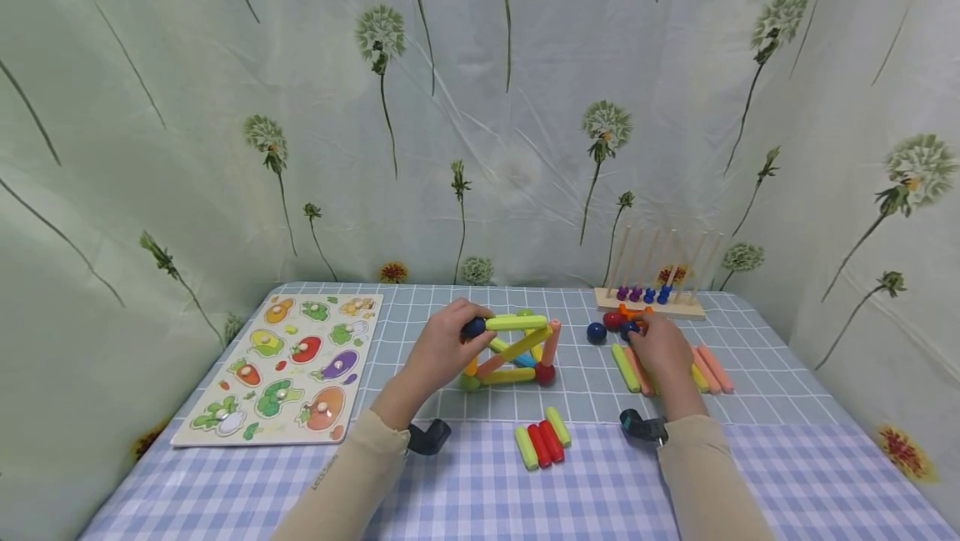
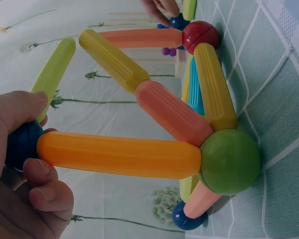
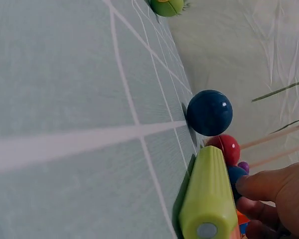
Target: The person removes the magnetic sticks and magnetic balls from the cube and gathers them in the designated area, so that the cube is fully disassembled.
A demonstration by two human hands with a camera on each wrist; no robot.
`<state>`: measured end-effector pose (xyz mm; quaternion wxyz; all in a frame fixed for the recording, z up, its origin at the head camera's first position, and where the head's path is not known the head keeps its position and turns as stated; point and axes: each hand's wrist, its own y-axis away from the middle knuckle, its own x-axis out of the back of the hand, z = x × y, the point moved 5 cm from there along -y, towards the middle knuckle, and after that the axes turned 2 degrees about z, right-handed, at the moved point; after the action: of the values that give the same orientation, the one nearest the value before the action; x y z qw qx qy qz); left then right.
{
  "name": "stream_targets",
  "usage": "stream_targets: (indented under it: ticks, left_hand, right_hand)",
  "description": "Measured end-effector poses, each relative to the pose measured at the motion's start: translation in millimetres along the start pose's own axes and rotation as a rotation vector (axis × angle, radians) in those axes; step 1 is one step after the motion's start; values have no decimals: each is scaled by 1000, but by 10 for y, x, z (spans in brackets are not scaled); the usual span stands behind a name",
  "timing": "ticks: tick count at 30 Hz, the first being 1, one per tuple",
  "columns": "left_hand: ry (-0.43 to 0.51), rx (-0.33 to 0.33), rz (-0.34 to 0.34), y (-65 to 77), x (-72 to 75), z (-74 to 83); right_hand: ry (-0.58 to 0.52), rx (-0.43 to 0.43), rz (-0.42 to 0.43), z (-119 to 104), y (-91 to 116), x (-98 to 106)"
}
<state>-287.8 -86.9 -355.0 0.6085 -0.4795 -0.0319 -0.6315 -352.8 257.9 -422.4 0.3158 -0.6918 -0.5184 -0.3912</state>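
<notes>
My left hand [image 1: 447, 343] grips a dark blue ball [image 2: 24, 144] at an upper corner of a frame of magnetic sticks and balls. From that ball an orange stick [image 2: 119, 155] runs down to a green ball [image 2: 230, 162] on the table, and a light green stick [image 1: 516, 322] reaches across the top. A yellow stick joined to a pink stick [image 2: 172, 110] slants up from the green ball. A red ball [image 1: 545, 373] forms another lower corner. On the right, my right hand [image 1: 662, 351] pinches a blue ball [image 3: 235, 180] with thumb and fingers, beside a red ball [image 3: 226, 149].
Another blue ball [image 1: 596, 333] lies left of my right hand. Light green [image 1: 625, 368] and pink sticks [image 1: 716, 368] lie beneath and beside it. Short red and green sticks [image 1: 539, 446] sit in front. A vegetable puzzle board [image 1: 358, 295] is at left, a pegged bead rack [image 1: 688, 308] behind.
</notes>
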Motion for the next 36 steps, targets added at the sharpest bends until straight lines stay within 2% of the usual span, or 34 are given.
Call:
stream_targets:
  ticks: [4, 8, 11, 16, 18, 21, 26, 30, 33, 36]
  left_hand:
    - [-4, -2, -1, 1, -3, -8]
    - [0, -3, -4, -5, 0, -11]
    - [-4, -2, -6, -6, 3, -9]
    - [-15, 2, -3, -8, 14, -6]
    - [-20, 3, 1, -10, 17, -9]
    - [-25, 10, 5, -8, 17, -19]
    - [-16, 18, -4, 7, 10, -24]
    - [-17, 15, -9, 6, 2, -16]
    - [-22, 14, -8, 0, 2, -5]
    - [-24, 15, -6, -5, 2, 6]
  right_hand:
    - [-40, -32, 26, -7, -2, 13]
    - [-131, 25, 30, -131, 26, 90]
    - [-205, 182, -46, -345, 99, 169]
    - [-256, 509, -271, -794, 336, 183]
    - [-245, 591, -328, -938, 432, 153]
    - [-223, 641, -345, -1091, 525, 98]
    - [-214, 573, -308, -1143, 543, 26]
    - [-200, 468, -265, -1052, 481, 4]
    - [-146, 384, -235, -944, 411, -19]
    - [-83, 297, -244, -826, 347, -73]
